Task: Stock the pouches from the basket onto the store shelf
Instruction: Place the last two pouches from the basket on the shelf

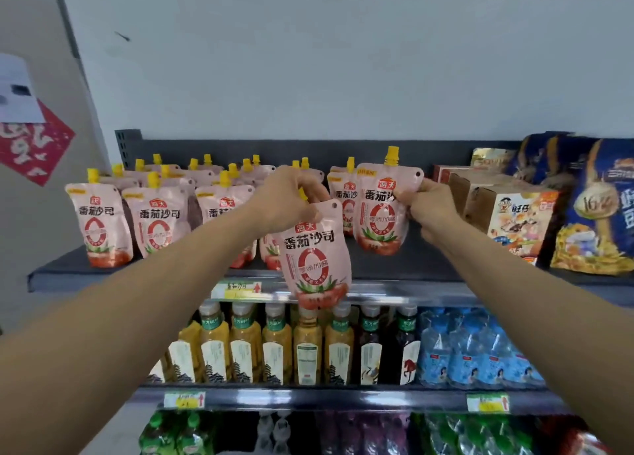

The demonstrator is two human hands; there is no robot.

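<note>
Pink spouted pouches with yellow caps stand in rows on the dark top shelf (pixel 418 266). My left hand (pixel 286 199) grips one pouch (pixel 315 255) by its spout, and it hangs in front of the shelf edge. My right hand (pixel 429 207) pinches the right edge of another pouch (pixel 380 211), which stands upright on the shelf at the right end of the rows. Several more pouches (pixel 157 218) fill the left half of the shelf. The basket is out of view.
Cardboard snack boxes (pixel 514 221) and blue snack bags (pixel 597 211) stand right of the pouches. Below are tea bottles (pixel 274 345) and water bottles (pixel 473 348), then another row of drinks. A wall rises behind the shelf; a red paper hangs at the left.
</note>
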